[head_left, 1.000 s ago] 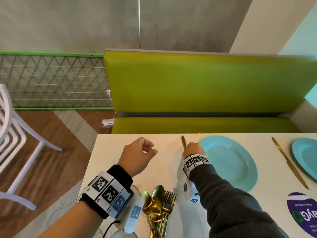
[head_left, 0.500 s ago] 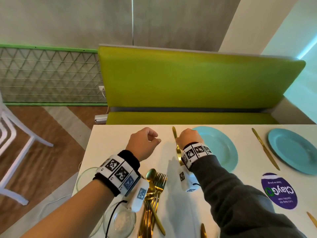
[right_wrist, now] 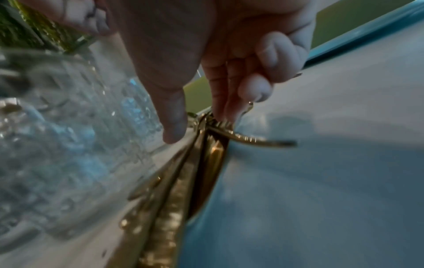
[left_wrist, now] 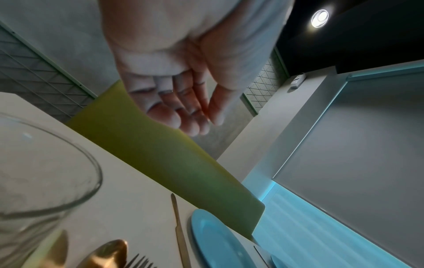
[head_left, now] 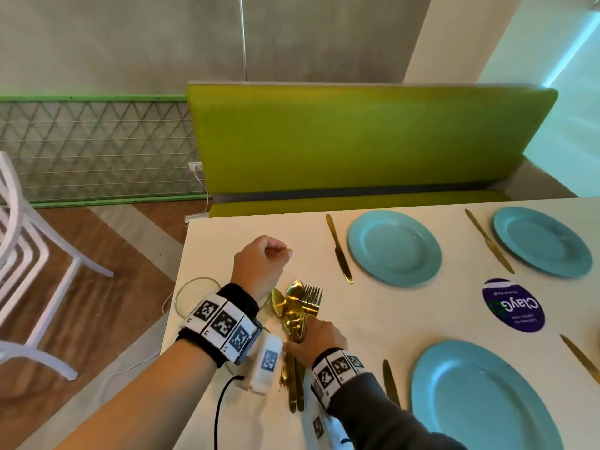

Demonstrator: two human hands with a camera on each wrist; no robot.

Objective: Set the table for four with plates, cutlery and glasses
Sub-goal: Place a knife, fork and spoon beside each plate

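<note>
A pile of gold spoons and forks (head_left: 295, 306) lies near the left end of the white table (head_left: 220, 245). My right hand (head_left: 311, 342) rests over the handles. In the right wrist view its index and middle fingertips (right_wrist: 220, 112) touch the pile (right_wrist: 206, 159) and the thumb stands apart on the left. My left hand (head_left: 259, 267) hovers beyond the pile, loosely curled and holding nothing (left_wrist: 174, 101). Three blue plates (head_left: 394, 248) (head_left: 542, 241) (head_left: 480, 404) are laid out. A gold knife (head_left: 339, 251) lies left of the far middle plate.
Clear glasses (head_left: 191, 293) stand at the table's left edge, close to my left wrist (left_wrist: 45, 181). More gold knives (head_left: 488, 245) (head_left: 391, 383) lie beside the other plates. A purple sticker (head_left: 513, 306) marks the tabletop. A green bench (head_left: 357, 141) runs behind; a white chair (head_left: 19, 254) stands left.
My right hand left the knife lying beside the far middle plate and drew back onto the cutlery pile. The left hand kept its place. The head view tilted down.
</note>
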